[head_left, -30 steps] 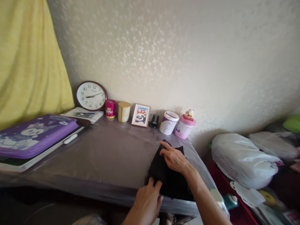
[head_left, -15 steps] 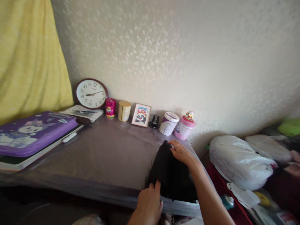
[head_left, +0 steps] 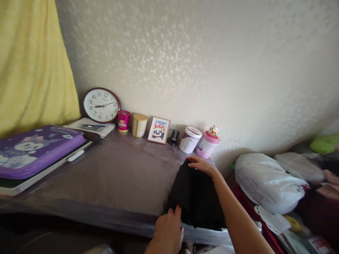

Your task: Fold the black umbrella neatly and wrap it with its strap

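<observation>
A folded black cloth (head_left: pixel 194 197) lies at the right end of a table (head_left: pixel 119 176) covered in clear plastic. My right hand (head_left: pixel 202 165) rests flat on the cloth's far edge, fingers stretched out. At the near edge of the cloth my left hand (head_left: pixel 168 229) presses down on its lower left corner with its fingers together.
Along the wall stand a round clock (head_left: pixel 101 105), a pink tin (head_left: pixel 123 121), a yellow tin (head_left: pixel 139 125), a panda picture frame (head_left: pixel 159 130), a white tub (head_left: pixel 189 139) and a pink jar (head_left: pixel 207 143). A purple case (head_left: pixel 34 150) lies at left. White bags (head_left: pixel 267 181) pile up at right.
My right hand has slid from the middle of the cloth to its far edge, flattening it. My left hand has stayed at the near corner.
</observation>
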Motion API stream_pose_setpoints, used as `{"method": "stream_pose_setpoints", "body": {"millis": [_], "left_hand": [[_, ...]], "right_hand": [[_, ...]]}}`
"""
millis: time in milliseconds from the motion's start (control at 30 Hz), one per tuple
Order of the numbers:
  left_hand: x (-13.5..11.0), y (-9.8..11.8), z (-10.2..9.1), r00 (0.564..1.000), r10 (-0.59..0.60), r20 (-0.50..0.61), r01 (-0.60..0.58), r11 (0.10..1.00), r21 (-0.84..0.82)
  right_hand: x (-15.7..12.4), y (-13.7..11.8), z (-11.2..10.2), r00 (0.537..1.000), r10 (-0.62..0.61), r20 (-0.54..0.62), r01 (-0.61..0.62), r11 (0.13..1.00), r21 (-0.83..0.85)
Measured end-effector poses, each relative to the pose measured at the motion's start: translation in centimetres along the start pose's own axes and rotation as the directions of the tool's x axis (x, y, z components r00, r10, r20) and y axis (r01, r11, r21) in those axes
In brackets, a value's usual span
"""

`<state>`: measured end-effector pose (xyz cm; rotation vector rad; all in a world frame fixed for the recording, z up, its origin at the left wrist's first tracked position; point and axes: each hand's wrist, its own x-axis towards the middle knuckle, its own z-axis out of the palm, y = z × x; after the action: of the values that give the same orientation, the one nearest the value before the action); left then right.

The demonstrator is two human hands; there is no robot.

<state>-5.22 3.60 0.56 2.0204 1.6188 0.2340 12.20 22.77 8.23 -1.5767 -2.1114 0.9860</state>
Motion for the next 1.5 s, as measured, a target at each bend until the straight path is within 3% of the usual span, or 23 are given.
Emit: {"method": "stream_pose_setpoints", "body": {"millis": [133,400,567,733,800,900,1000,1067,1167,1233,1300,1333,1433,1500], "left_hand": [[-0.3,0.2,-0.4,1.0,-0.007,0.02,0.007,1.0,-0.002],[-0.3,0.5,-0.8,1.0,-0.015,0.023,0.014,1.0,0.015],[-0.3,0.7,-0.9,0.998,-0.029,0.048,0.028,1.0,0.009],[-0.7,0.5,-1.4,0.998,-0.045,0.05,0.045,0.999,-0.011],[-0.9,0.2,-1.6,0.999,-0.04,-0.021,0.039,0.999,-0.021],[-0.8,-0.3,-1.7,0.971,0.01,-0.239,-0.016,1.0,-0.022],[0.0,-0.6,-0.9,0.925,0.157,-0.347,-0.169,0.986,-0.004],[0.7,-0.9,0.1,0.92,0.223,-0.323,-0.234,0.972,0.004],[1.5,-1.3,1.8,0.939,0.221,-0.264,-0.229,0.973,0.003],[1.7,-1.5,2.6,0.941,0.218,-0.259,-0.221,0.975,0.017],[1.8,-1.6,3.0,0.938,0.22,-0.267,-0.219,0.975,0.034],[1.8,-1.6,3.1,0.936,0.223,-0.273,-0.221,0.975,0.039],[1.9,-1.4,3.4,0.932,0.216,-0.292,-0.217,0.976,0.028],[1.9,-1.2,3.4,0.936,0.193,-0.293,-0.199,0.98,0.008]], "right_hand": [[0.9,0.5,0.0,0.999,0.033,-0.02,-0.035,0.996,-0.083],[2.5,1.4,2.3,0.978,-0.095,-0.186,0.027,0.939,-0.342],[3.0,2.4,4.1,0.975,-0.097,-0.199,0.002,0.903,-0.43],[3.2,3.4,4.4,0.977,-0.1,-0.191,0.0,0.886,-0.463],[3.2,3.6,4.4,0.977,-0.099,-0.191,-0.003,0.882,-0.471],[3.1,3.7,4.5,0.977,-0.094,-0.191,-0.009,0.876,-0.482],[3.1,3.5,4.6,0.977,-0.091,-0.191,-0.015,0.871,-0.492],[3.0,3.2,4.7,0.977,-0.087,-0.194,-0.022,0.866,-0.5],[2.3,2.1,4.7,0.973,-0.088,-0.213,-0.039,0.848,-0.529],[1.2,0.9,4.9,0.954,-0.164,-0.251,-0.021,0.798,-0.602],[-0.5,-0.6,5.5,0.911,-0.32,-0.261,0.059,0.727,-0.684],[-1.5,-1.3,5.9,0.898,-0.383,-0.218,0.137,0.713,-0.688],[-4.5,-2.7,7.4,0.871,-0.482,0.094,0.441,0.683,-0.582],[-5.7,-2.8,8.3,0.83,-0.505,0.236,0.545,0.647,-0.533]]}}
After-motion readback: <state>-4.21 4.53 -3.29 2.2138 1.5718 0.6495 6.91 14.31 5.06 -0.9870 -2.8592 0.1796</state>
